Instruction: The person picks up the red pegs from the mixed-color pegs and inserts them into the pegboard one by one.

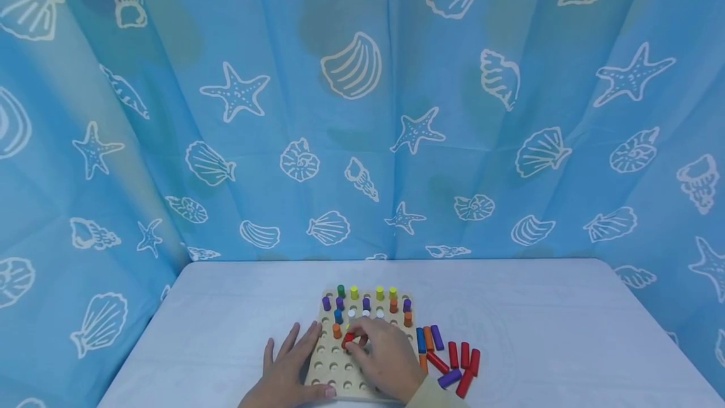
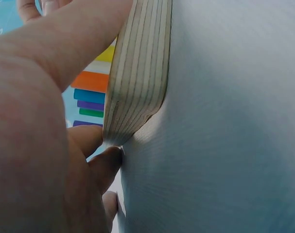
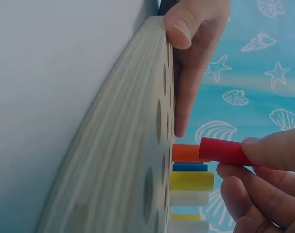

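A wooden peg board (image 1: pixel 326 357) with rows of round holes lies on the table. My right hand (image 1: pixel 385 354) pinches a red peg (image 3: pixel 224 151) between thumb and fingers. In the right wrist view, that peg is held apart from the board's face, near a standing orange peg (image 3: pixel 185 152). My left hand (image 1: pixel 287 370) lies at the board's left side, fingers spread and fairly straight, thumb on the near left corner. Upright in the far rows are a green peg (image 1: pixel 341 291), a blue peg (image 1: pixel 338 316) and several yellow, purple, orange and white ones. My right hand hides some holes.
Loose pegs lie right of the board, among them several red pegs (image 1: pixel 474 362), a purple peg (image 1: pixel 450 378), a blue peg (image 1: pixel 420 340) and an orange peg (image 1: pixel 428 339). Behind the white table (image 1: pixel 238 294) hangs a blue curtain (image 1: pixel 362 131) with shell prints.
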`<state>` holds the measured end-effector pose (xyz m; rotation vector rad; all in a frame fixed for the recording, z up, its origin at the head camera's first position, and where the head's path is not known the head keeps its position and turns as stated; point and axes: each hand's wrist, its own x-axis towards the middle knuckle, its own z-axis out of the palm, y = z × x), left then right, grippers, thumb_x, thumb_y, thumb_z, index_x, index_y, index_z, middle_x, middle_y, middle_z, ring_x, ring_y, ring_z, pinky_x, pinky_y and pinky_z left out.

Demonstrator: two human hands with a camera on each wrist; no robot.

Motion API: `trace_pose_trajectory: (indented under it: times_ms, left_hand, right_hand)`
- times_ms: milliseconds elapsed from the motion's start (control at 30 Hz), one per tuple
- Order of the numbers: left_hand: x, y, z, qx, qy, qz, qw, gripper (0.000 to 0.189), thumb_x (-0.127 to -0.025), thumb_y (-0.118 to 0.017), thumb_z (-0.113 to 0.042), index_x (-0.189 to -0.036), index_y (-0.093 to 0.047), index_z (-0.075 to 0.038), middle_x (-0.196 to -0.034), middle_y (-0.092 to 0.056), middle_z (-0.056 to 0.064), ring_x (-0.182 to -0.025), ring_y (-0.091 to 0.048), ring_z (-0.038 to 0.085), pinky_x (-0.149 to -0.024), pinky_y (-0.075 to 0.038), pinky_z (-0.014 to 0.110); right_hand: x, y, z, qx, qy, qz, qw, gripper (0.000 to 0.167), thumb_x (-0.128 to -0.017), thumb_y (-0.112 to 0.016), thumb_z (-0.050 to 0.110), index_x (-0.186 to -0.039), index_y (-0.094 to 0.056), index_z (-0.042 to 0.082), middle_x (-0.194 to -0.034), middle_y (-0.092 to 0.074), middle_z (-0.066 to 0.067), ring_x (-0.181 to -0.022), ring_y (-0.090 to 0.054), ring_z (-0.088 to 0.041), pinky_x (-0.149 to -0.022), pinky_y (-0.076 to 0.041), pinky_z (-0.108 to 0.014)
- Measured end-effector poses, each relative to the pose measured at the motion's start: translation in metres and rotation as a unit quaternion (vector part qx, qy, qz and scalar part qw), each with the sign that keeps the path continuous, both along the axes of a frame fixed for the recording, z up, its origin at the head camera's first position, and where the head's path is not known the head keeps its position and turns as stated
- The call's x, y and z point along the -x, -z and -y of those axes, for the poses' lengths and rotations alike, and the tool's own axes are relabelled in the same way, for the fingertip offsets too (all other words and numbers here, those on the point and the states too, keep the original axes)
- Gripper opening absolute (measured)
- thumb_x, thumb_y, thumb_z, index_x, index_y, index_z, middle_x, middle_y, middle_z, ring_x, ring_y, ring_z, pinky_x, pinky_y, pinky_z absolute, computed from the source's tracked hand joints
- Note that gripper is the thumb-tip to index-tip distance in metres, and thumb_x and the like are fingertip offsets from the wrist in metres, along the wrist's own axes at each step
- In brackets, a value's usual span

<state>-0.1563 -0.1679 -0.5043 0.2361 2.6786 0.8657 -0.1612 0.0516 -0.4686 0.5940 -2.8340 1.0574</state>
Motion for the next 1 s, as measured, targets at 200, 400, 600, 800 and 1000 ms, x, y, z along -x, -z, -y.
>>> trace_pose_trajectory:
  times_ms: [200,400,600,800,1000]
  left_hand:
    - [0.000,0.000,0.001,-0.003,-0.001,-0.007,1.0000,0.119,-0.069,-0.077,-0.071,-0.160,-0.028,-0.014,-0.164,-0.030,0.010,-0.152,-0.008,0.043,-0.111,0.010,0.074]
    - [0.001,0.000,0.001,0.004,-0.008,0.001,1.0000,0.121,-0.067,-0.076,-0.073,-0.160,-0.027,-0.014,-0.164,-0.029,0.010,-0.152,-0.007,0.042,-0.111,0.011,0.074]
    - [0.002,0.000,0.000,0.013,-0.011,0.006,0.9998,0.121,-0.067,-0.076,-0.074,-0.160,-0.029,-0.013,-0.163,-0.031,0.011,-0.152,-0.008,0.043,-0.111,0.011,0.075]
    - [0.002,-0.002,-0.002,0.018,-0.015,0.005,0.9997,0.121,-0.066,-0.077,-0.073,-0.159,-0.030,-0.013,-0.163,-0.032,0.011,-0.152,-0.008,0.043,-0.110,0.011,0.075]
    - [-0.001,-0.001,-0.003,0.006,-0.006,-0.009,0.9999,0.118,-0.067,-0.077,-0.072,-0.159,-0.031,-0.013,-0.163,-0.032,0.011,-0.152,-0.009,0.044,-0.110,0.010,0.076]
  right_hand:
    - [-0.001,-0.001,0.006,0.005,-0.003,0.010,0.9999,0.020,-0.094,-0.072,0.028,-0.110,-0.070,0.018,-0.096,-0.069,0.012,-0.077,-0.054,0.000,-0.073,-0.053,-0.028]
    - [-0.001,-0.001,0.008,0.016,-0.019,0.011,0.9996,0.021,-0.095,-0.071,0.028,-0.112,-0.070,0.016,-0.098,-0.070,0.011,-0.076,-0.054,0.001,-0.074,-0.054,-0.027]
    - [0.000,0.003,0.013,0.013,-0.031,0.018,0.9993,0.020,-0.095,-0.072,0.026,-0.112,-0.070,0.017,-0.088,-0.066,0.016,-0.070,-0.051,0.003,-0.065,-0.048,-0.020]
    - [-0.001,0.004,0.017,0.010,-0.032,0.018,0.9993,0.018,-0.093,-0.073,0.024,-0.109,-0.070,0.016,-0.077,-0.060,0.018,-0.064,-0.048,0.002,-0.060,-0.044,-0.019]
    - [0.000,0.007,0.023,0.000,-0.032,0.019,0.9993,0.018,-0.095,-0.072,0.029,-0.108,-0.070,0.017,-0.073,-0.055,0.019,-0.062,-0.047,0.001,-0.058,-0.041,-0.019]
